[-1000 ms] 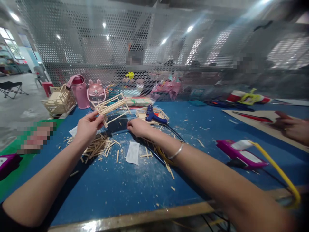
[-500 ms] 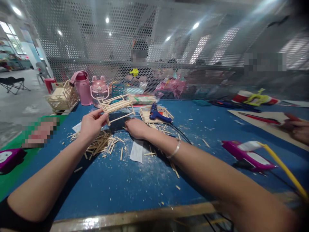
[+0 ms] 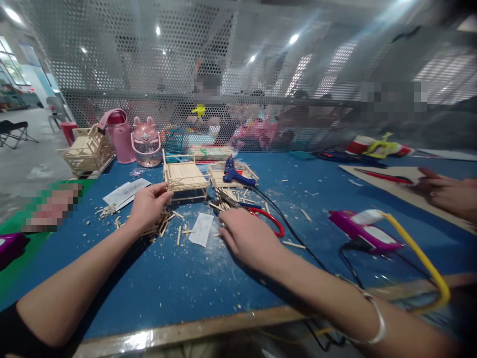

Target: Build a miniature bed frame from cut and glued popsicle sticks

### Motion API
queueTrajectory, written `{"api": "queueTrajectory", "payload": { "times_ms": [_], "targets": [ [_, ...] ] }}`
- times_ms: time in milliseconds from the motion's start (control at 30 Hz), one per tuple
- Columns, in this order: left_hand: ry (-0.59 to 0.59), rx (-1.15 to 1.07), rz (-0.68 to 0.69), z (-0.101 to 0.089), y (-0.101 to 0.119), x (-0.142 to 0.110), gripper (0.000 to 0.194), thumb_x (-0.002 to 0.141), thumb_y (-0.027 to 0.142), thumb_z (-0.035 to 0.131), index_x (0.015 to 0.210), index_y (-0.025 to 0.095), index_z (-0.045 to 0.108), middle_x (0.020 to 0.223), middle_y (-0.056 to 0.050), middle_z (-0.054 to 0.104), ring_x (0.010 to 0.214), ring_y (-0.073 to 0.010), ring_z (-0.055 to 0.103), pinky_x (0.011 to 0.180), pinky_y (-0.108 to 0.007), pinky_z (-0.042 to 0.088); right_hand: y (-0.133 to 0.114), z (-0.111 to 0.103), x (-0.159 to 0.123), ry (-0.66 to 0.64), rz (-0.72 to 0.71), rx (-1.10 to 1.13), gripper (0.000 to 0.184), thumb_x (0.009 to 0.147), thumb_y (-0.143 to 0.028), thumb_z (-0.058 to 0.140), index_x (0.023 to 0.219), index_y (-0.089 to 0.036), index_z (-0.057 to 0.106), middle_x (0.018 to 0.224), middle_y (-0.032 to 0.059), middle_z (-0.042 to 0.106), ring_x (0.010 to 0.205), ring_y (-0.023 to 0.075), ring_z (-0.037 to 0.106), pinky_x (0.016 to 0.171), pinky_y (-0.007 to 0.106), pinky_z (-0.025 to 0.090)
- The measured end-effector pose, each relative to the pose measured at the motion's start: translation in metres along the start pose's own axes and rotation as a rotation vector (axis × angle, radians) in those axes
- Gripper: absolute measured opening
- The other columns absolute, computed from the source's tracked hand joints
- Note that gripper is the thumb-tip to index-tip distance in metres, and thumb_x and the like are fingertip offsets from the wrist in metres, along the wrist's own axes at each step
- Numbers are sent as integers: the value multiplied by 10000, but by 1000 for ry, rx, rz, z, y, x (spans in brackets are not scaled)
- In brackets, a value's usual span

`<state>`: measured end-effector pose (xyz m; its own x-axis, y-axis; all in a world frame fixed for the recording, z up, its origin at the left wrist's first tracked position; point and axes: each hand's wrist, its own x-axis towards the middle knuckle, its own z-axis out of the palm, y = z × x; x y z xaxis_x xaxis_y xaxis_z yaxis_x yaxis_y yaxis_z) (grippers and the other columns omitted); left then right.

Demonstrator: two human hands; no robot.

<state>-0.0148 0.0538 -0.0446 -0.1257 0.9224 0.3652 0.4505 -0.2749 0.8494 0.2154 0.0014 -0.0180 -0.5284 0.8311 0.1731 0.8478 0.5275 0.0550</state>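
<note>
"What is found at the left of the table?"

"A smooth blue top is seen, dusted with wood crumbs. At its far left corner a boxy lattice structure of pale sticks is set, followed by a rounded pink bottle and a clear bottle with an eared pink lid. Nearer, crinkled white paper slips are laid flat."

"And the left hand?"

"By its pinched thumb and fingers a stick frame is held at the near left corner. The frame is found left of the table's middle, toward the far edge; its slatted panel is bordered by thin rails. Whether the tabletop is touched cannot be told. Beneath the hand, loose sticks are heaped."

"What is placed further right?"

"A low stick tray, with a blue plastic glue gun rested across it. Nearer, the right hand is held palm down, its fingers bent beside a tool with glossy red handles; whether anything is gripped cannot be told."

"And toward the right edge?"

"A glossy purple device is seen; beyond it, a flat beige sheet is partly covered by a co-worker's hand."
</note>
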Motion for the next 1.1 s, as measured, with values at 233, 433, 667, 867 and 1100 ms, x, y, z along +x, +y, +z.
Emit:
{"api": "queueTrajectory", "payload": {
  "times_ms": [233,433,667,867,1100],
  "targets": [
    [-184,47,-51,-4,11,-3,409,747,240,517,1129,149,631,993,-62,714,857,-183,639,782,-280,447,19,-6,-11,-256,322,-17,201,885,-256,402,1022,-150,504,947,131,659,787,249,635,590,297,372],
    [-161,212,-12,-9,14,-6,363,780,250,487,1085,153,656,1018,-52,708,879,-188,635,792,-280,449,28,6,-2,-191,301,41,225,895,-224,343,1047,-167,498,855,111,687,757,232,637,570,284,340],
    [-160,173,-8,-9,9,-6,344,781,256,490,1072,166,649,1005,-50,710,890,-178,633,801,-284,458,33,7,4,-180,292,-11,270,862,-184,345,1075,-133,503,836,153,684,681,233,621,527,301,315],
    [-146,188,-94,-23,9,-4,589,730,340,549,1257,94,458,1013,-123,675,869,-182,633,784,-309,469,40,-34,29,-61,219,1,168,811,-239,443,849,-196,601,769,107,665,660,226,588,521,310,328],
    [-456,701,-157,-89,29,-1,237,663,436,581,690,214,661,583,-4,626,552,-161,527,528,-266,359,0,-18,39,-27,-156,297,148,802,-227,499,833,-204,641,805,40,686,712,166,591,606,279,383]
  ]
}}
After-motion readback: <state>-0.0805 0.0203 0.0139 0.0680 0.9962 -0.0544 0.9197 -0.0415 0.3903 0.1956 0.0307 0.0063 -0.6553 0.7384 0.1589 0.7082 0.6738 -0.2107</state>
